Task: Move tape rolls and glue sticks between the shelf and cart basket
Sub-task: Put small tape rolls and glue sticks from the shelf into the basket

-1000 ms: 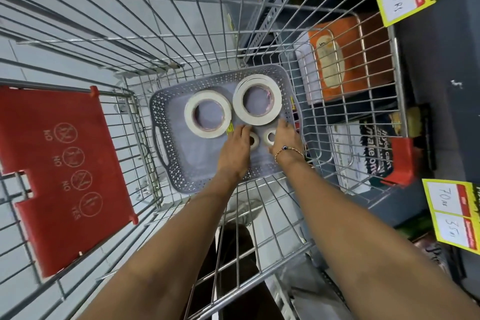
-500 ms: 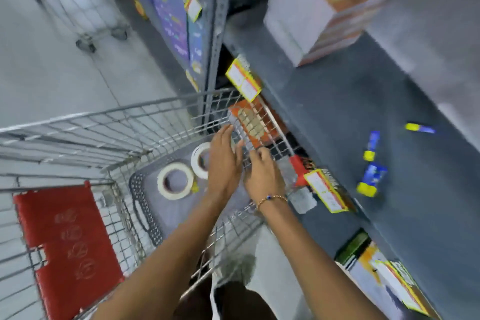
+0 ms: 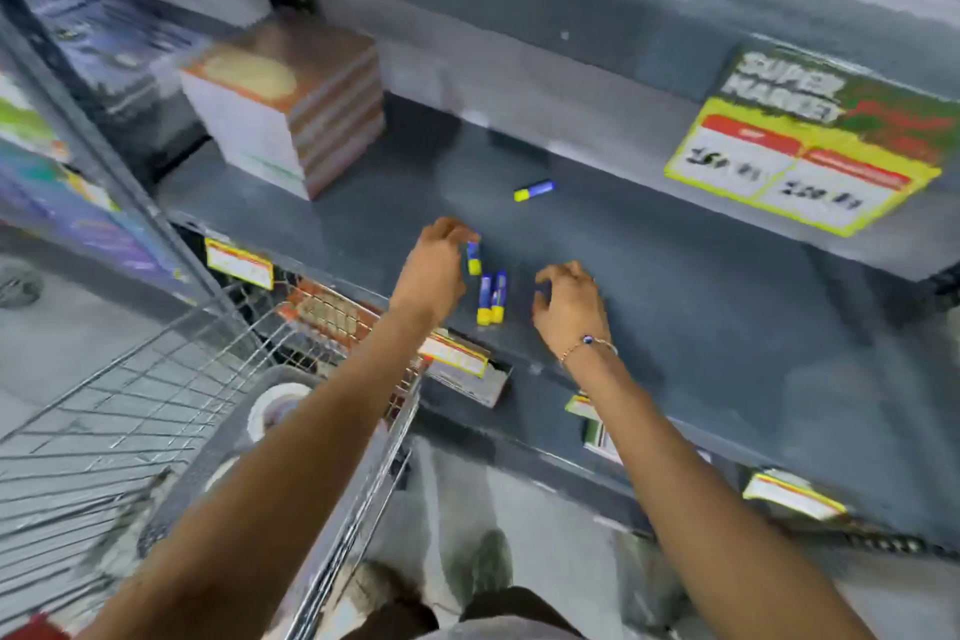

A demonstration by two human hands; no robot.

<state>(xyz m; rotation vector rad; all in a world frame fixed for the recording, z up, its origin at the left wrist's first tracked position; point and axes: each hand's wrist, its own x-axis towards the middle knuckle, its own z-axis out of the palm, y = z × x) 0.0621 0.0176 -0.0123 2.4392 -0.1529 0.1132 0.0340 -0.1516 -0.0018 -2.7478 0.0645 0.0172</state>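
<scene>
On the dark grey shelf (image 3: pixel 675 286) a blue and yellow glue stick (image 3: pixel 473 259) stands upright, and the fingertips of my left hand (image 3: pixel 434 270) pinch its top. Two more glue sticks (image 3: pixel 491 299) lie side by side just right of it, between my hands. My right hand (image 3: pixel 569 304) hovers over the shelf to their right, fingers curled and apart, with nothing seen in it. A fourth glue stick (image 3: pixel 534 191) lies farther back. Down left, a white tape roll (image 3: pixel 275 408) rests in the grey basket (image 3: pixel 208 463) inside the wire cart (image 3: pixel 130 411), partly hidden by my left forearm.
A stack of boxed paper (image 3: pixel 291 114) stands on the shelf at the back left. A yellow price card (image 3: pixel 800 161) hangs from the shelf above on the right. Smaller price tags (image 3: pixel 452 353) line the shelf's front edge. The cart's rim sits close against the shelf.
Both hands have left the cart basket and risen to the shelf. My left hand has closed its fingertips on a glue stick; the view has swung up and right.
</scene>
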